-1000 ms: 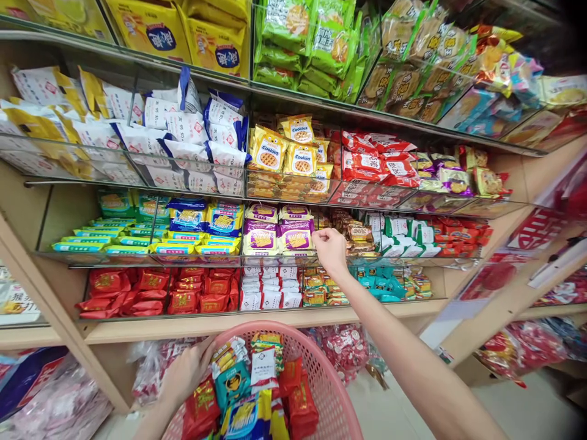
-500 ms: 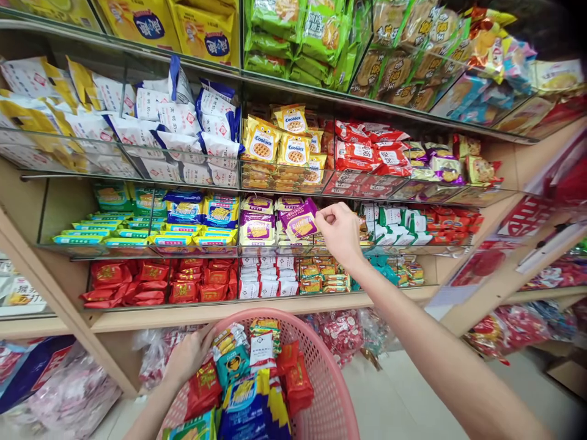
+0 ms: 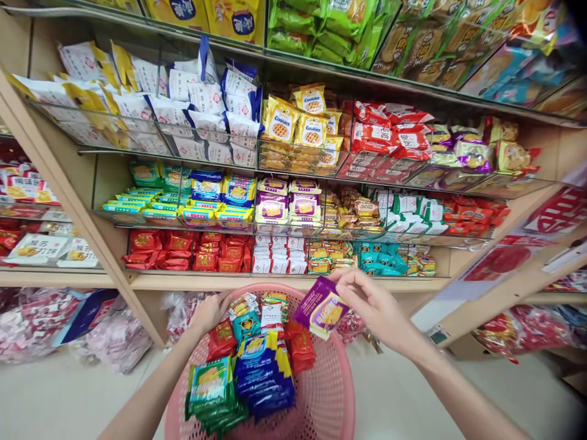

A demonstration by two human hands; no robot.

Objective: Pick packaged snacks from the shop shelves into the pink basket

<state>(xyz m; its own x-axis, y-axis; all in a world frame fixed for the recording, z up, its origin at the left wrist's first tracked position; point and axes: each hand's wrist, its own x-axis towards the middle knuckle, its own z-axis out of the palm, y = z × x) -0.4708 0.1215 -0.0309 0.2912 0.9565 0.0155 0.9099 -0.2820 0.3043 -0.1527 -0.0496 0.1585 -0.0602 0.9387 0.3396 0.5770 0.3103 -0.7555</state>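
My right hand (image 3: 369, 300) pinches a purple and cream biscuit packet (image 3: 322, 307) by its upper right corner, above the right rim of a pink plastic basket (image 3: 328, 391). With fingers curled over the basket's back left rim, my left hand (image 3: 211, 313) grips it. Inside the basket lie blue and yellow packets (image 3: 263, 373), green packets (image 3: 211, 385), red packets (image 3: 300, 351), a teal packet (image 3: 246, 326) and a white packet (image 3: 271, 316). More of the purple packets (image 3: 288, 205) stand in two stacks on the shelf beyond.
Glass-fronted shelves of snacks rise ahead, with yellow cookie packets (image 3: 312, 129), red packets (image 3: 373, 131) and white pouches (image 3: 206, 101). A wooden ledge (image 3: 183, 282) runs just behind the basket. Clear bags of goods (image 3: 114, 342) lie on the floor beneath.
My right hand has brought the purple biscuit packet down from the shelf to the basket. My left hand stays on the rim. The view has shifted, showing more of the basket.
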